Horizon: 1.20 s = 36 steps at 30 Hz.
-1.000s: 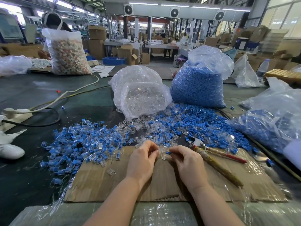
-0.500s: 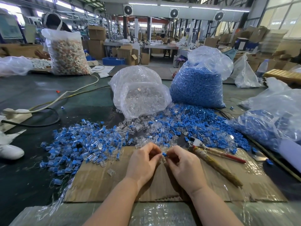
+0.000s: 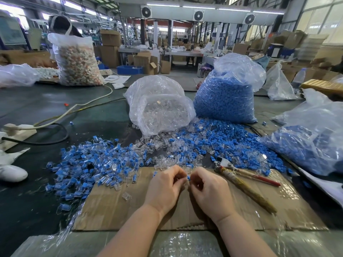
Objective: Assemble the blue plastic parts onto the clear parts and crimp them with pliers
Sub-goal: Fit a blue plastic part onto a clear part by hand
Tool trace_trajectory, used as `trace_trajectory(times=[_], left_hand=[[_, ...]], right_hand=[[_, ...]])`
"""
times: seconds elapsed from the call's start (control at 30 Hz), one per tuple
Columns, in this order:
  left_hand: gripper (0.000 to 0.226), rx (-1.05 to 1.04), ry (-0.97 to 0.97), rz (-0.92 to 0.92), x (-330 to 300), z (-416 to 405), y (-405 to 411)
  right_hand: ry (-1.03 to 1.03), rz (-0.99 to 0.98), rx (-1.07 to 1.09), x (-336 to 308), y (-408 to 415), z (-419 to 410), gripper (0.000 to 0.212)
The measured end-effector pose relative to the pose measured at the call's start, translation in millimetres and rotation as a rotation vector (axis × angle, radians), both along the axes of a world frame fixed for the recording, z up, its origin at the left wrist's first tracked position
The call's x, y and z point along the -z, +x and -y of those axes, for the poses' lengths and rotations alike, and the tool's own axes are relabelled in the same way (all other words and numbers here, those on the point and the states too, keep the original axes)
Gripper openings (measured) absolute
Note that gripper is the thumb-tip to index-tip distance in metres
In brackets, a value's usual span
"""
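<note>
Both hands meet over the near-centre of the cardboard sheet [image 3: 115, 206] lying on the dark tabletop [image 3: 33, 197]. Left hand [image 3: 164, 188] has fingers curled, pinching what looks like a clear part at the fingertips, mostly hidden, hard to confirm. Right hand [image 3: 208, 191] is clenched in a pinch on a small blue part [image 3: 188, 177], which sits right at the gap between the two hands, touching or nearly touching the left fingertips. Pliers [image 3: 241, 178] lie untouched on the cardboard just right of the right hand, head pointing far-left, one handle wrapped in brownish tape, the other red. One loose clear part [image 3: 126, 195] lies alone on the cardboard left of the left hand. Pile of assembled blue-and-clear pieces [image 3: 89, 164] spreads on the tabletop to the left, spilling onto the cardboard edge. Loose mix of clear and blue parts [image 3: 194, 143] heaped just beyond the hands. Behind that, a bag of clear parts [image 3: 159, 106] at centre, and a bag of blue parts [image 3: 225, 97] to its right, the two standing just beside each other. Another bag of blue parts [image 3: 308, 143] slumps at the right edge. Far left, a bag of pale mixed pieces [image 3: 77, 62] stands upright, with a white cable [image 3: 78, 108] running across the tabletop near it.
</note>
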<state>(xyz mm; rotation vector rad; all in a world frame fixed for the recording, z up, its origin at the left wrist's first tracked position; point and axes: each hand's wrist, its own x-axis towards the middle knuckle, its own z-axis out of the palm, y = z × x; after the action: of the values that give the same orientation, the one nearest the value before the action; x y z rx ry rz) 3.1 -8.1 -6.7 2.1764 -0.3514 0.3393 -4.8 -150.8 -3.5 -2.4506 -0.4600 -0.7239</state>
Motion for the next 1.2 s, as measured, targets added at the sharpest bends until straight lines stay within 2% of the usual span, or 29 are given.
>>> trace_trajectory(times=[0.17,0.43,0.63,0.93,1.03,1.1,1.13,1.2], left_hand=[[0.012,0.036,0.094,0.023,0,1,-1],[0.019,-0.017,-0.218,-0.160,-4,-3,4],[0.019,0.002,-0.213,-0.167,-3,-2,5],[0.012,-0.010,-0.216,-0.155,-4,-2,5],[0.016,-0.029,-0.217,-0.148,-5,-3,5],[0.018,-0.027,-0.224,-0.154,-5,-2,5],[0.019,-0.026,-0.223,-0.156,-5,-2,5],[0.019,-0.023,-0.210,-0.157,-5,-2,5]], right_hand=[[0.009,-0.014,0.009,1,1,-1,0.021],[0.106,-0.010,-0.042,-3,-3,-1,0.014],[0.099,-0.055,-0.100,-6,-3,0,0.023],[0.062,-0.063,-0.082,-2,0,-1,0.023],[0.057,-0.012,-0.019,-3,1,2,0.022],[0.029,0.029,0.104,-6,2,8,0.026],[0.012,0.003,0.203,-9,4,12,0.031],[-0.097,-0.195,0.462,-13,8,24,0.049]])
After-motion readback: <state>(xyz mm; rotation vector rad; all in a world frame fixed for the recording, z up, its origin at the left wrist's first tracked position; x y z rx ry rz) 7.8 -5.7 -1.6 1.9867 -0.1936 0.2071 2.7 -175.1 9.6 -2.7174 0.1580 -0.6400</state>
